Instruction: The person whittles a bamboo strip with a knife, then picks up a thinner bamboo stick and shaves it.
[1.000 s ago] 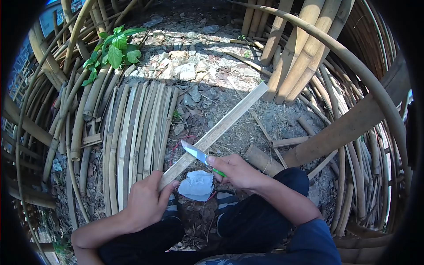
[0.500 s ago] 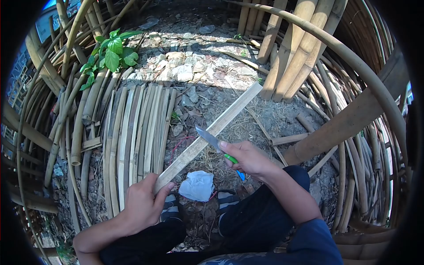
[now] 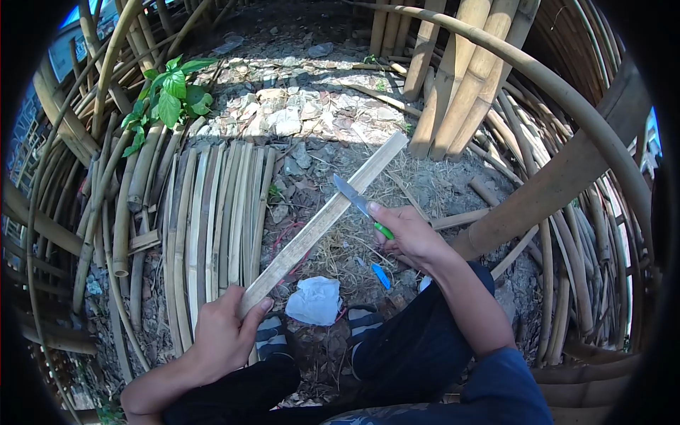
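Observation:
A flat, pale bamboo strip slants up and away to the right in front of me. My left hand is closed round its near end, thumb along the top. In my right hand is a knife with a green handle, most of the handle hidden by my fingers. Its blade lies across the strip's upper half, tip pointing up and left. Below the strip, a crumpled white plastic bag lies on the ground near my feet. A small blue object lies beneath my right hand.
Several split bamboo strips lie side by side at the left. A leafy green plant grows behind them. Thick upright bamboo poles stand at the back right, and a large slanting pole crosses the right side. Stones and shavings cover the ground.
The knife has moved a little up along the strip towards its far end. The strip's far end has shifted slightly left in view, and more of the blue object shows.

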A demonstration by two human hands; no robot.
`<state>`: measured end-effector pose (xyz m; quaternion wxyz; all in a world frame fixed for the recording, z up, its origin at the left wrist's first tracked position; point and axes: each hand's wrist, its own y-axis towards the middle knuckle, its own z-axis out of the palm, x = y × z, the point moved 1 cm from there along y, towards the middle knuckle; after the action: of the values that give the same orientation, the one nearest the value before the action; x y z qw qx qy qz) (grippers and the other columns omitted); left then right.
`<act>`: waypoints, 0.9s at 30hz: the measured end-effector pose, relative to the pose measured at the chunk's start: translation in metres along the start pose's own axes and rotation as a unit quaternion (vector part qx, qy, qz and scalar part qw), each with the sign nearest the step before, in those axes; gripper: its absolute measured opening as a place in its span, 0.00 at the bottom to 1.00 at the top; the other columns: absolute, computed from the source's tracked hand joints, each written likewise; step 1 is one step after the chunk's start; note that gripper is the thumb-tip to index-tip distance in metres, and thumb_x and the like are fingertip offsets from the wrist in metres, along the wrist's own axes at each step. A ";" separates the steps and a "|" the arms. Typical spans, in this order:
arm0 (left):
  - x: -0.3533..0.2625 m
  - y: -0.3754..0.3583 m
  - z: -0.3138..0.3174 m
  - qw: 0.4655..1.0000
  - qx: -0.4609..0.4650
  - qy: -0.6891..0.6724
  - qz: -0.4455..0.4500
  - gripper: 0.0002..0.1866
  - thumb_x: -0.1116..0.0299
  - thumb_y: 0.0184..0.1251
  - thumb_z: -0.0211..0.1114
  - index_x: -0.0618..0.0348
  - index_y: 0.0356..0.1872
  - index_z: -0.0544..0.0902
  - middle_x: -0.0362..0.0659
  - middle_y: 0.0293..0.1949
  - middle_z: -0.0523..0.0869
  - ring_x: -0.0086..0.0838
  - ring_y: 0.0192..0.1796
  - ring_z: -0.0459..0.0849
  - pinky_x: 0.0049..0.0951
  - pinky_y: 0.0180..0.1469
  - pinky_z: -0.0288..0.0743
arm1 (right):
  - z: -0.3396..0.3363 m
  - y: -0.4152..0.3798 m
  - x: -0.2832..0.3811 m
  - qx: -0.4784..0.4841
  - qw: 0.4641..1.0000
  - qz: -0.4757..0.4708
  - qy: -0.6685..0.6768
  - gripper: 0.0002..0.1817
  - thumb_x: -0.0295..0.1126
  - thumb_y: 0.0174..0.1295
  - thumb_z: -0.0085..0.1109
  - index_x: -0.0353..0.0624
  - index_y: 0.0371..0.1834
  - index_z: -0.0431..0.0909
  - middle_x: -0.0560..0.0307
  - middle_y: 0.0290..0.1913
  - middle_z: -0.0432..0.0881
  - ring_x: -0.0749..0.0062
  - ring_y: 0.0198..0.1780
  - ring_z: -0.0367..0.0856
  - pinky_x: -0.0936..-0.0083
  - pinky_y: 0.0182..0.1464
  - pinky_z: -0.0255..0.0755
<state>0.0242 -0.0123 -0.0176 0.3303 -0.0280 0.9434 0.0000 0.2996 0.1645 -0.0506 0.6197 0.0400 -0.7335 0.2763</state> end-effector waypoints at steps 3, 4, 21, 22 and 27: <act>0.000 -0.003 -0.001 1.000 -0.008 0.014 0.015 0.14 0.66 0.68 0.66 0.68 0.32 0.76 0.47 0.11 0.73 0.28 0.13 0.74 0.33 0.18 0.65 | -0.013 -0.002 0.010 -0.039 0.999 0.013 0.007 0.30 0.57 0.71 0.49 0.43 0.19 0.71 0.66 0.15 0.63 0.84 0.16 0.55 0.82 0.19 0.49; -0.001 -0.005 -0.002 1.000 -0.006 0.014 0.018 0.14 0.66 0.68 0.66 0.68 0.32 0.76 0.47 0.11 0.73 0.28 0.13 0.74 0.33 0.18 0.65 | -0.020 -0.003 0.016 -0.073 0.997 0.015 0.008 0.30 0.57 0.72 0.47 0.45 0.18 0.68 0.68 0.15 0.60 0.85 0.15 0.51 0.83 0.18 0.45; -0.012 0.004 -0.004 0.998 0.050 -0.031 -0.013 0.18 0.63 0.70 0.63 0.67 0.26 0.72 0.51 0.10 0.73 0.44 0.14 0.79 0.40 0.19 0.68 | 0.030 -0.019 0.000 0.114 0.992 -0.023 -0.044 0.30 0.53 0.73 0.49 0.39 0.20 0.78 0.67 0.15 0.69 0.85 0.19 0.63 0.80 0.22 0.57; -0.013 0.004 -0.004 0.998 0.053 -0.031 -0.013 0.18 0.63 0.70 0.63 0.67 0.26 0.72 0.51 0.10 0.73 0.44 0.14 0.79 0.40 0.19 0.68 | 0.028 -0.016 -0.002 0.097 0.993 -0.034 -0.053 0.31 0.53 0.73 0.49 0.39 0.19 0.77 0.66 0.15 0.69 0.85 0.19 0.63 0.80 0.22 0.58; -0.019 0.004 -0.007 0.997 0.057 -0.043 -0.034 0.18 0.63 0.71 0.63 0.68 0.27 0.73 0.50 0.10 0.74 0.37 0.13 0.78 0.38 0.18 0.66 | 0.026 -0.019 0.005 0.069 0.995 -0.030 -0.062 0.31 0.54 0.73 0.49 0.41 0.18 0.75 0.67 0.15 0.65 0.84 0.19 0.58 0.81 0.24 0.54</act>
<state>0.0346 -0.0069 -0.0003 0.3717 -0.0409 0.9252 -0.0639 0.2833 0.1379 -0.0413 0.5767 0.1217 -0.7481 0.3050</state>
